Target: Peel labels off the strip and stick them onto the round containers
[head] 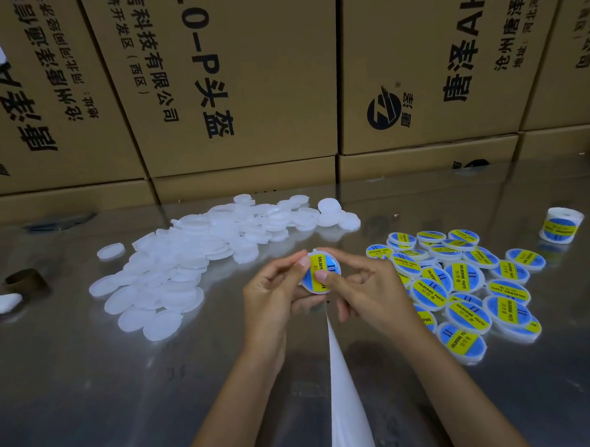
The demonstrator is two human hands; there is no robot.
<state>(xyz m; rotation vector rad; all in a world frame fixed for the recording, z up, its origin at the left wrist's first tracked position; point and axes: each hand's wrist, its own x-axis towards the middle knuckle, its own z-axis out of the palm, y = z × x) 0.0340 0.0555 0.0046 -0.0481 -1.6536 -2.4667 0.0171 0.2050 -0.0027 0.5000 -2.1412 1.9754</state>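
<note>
Both my hands hold one round white container above the table's middle; a blue and yellow label covers its top. My left hand grips its left side, thumb on the label's edge. My right hand grips the right side, with the thumb pressing on the label. A white backing strip hangs from under my hands toward the bottom edge. Several unlabelled white containers lie heaped at the left. Several labelled containers are piled at the right.
A roll of labels stands at the far right of the shiny metal table. Cardboard boxes wall off the back. A brown tape core and a white object lie at the left edge.
</note>
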